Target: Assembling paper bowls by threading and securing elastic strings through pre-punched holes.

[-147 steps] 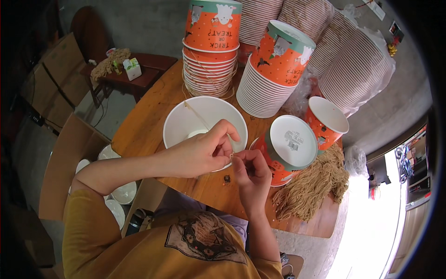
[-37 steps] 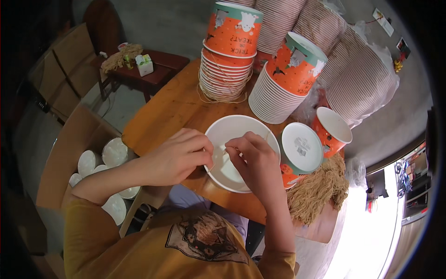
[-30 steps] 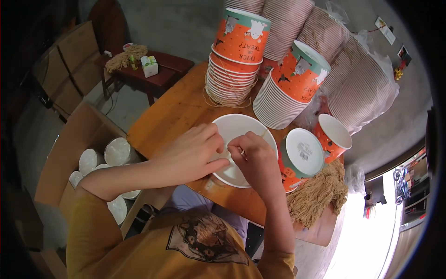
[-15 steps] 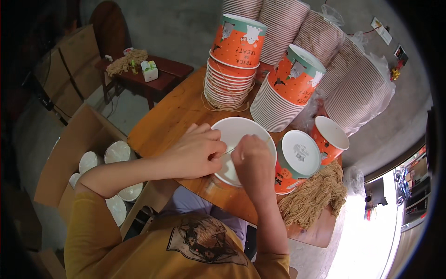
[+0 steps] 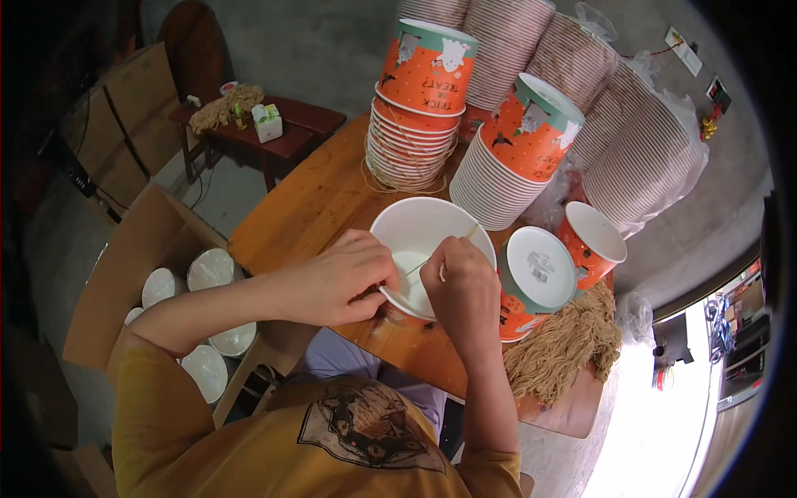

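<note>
An open paper bucket (image 5: pixel 415 217), white inside, stands on the wooden table in front of me. A thin cord (image 5: pixel 414 268) stretches across its inside between my two hands. My left hand (image 5: pixel 349 278) is closed at the bucket's left rim, fingertips over the inside and thumb at the edge, pinching the cord. Over the bucket's right side, my right hand (image 5: pixel 465 286) is closed on the cord too, and a short end (image 5: pixel 474 231) sticks up past its fingers. Beside it on the right sits an upside-down orange and green bucket (image 5: pixel 540 270).
Behind stand two nested bucket stacks (image 5: pixel 411 149), (image 5: pixel 498 187) and tall plastic-wrapped stacks (image 5: pixel 647 158). Another orange bucket (image 5: pixel 594 236) and a tan cord bundle (image 5: pixel 564 344) lie right on the table (image 5: pixel 303 203). An open cardboard box (image 5: pixel 124 257) with wrapped white rounds stands left.
The bucket has tilted, so more of its far inner wall shows. My right hand has shifted slightly right and turned; my left thumb now sits at the rim.
</note>
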`<action>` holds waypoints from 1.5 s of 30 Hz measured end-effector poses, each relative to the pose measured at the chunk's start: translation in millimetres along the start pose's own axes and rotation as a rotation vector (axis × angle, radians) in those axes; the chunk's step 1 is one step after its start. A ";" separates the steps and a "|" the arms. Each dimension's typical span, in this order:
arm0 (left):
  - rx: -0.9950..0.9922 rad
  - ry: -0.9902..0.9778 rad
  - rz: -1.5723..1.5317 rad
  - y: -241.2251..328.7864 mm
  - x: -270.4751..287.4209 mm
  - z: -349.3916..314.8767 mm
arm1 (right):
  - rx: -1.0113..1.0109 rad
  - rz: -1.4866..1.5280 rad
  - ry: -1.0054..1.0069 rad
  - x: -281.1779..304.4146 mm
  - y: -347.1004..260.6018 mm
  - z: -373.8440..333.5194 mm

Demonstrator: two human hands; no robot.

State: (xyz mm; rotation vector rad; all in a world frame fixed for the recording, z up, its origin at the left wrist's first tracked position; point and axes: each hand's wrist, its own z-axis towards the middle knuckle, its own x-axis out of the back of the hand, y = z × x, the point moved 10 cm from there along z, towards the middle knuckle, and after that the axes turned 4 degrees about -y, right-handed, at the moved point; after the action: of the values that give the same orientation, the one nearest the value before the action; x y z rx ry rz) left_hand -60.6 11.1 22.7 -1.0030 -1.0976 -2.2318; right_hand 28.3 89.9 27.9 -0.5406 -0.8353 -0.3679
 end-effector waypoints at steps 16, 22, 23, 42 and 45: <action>-0.333 -0.114 0.279 -6.1 19.6 -21.1 | 0.172 0.361 -0.290 26.4 -18.7 4.1; -0.248 0.041 0.165 -20.4 73.0 -17.9 | 0.247 0.332 -0.543 -7.7 -48.9 7.0; -0.252 0.047 0.171 -21.9 81.4 -16.9 | 0.301 0.296 -0.539 -11.8 -59.4 10.2; 0.179 0.719 -0.081 -47.6 130.8 -78.4 | -0.505 1.749 0.240 -95.7 77.9 217.2; 0.216 0.715 -0.167 -59.8 118.0 -73.1 | -0.485 1.846 0.273 -97.0 81.8 221.0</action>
State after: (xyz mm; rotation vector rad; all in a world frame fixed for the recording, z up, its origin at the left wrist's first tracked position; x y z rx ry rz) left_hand -204.4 -23.0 54.6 0.0028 -1.0634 -2.2452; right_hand -122.3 294.4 49.0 -1.4194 0.2579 1.0702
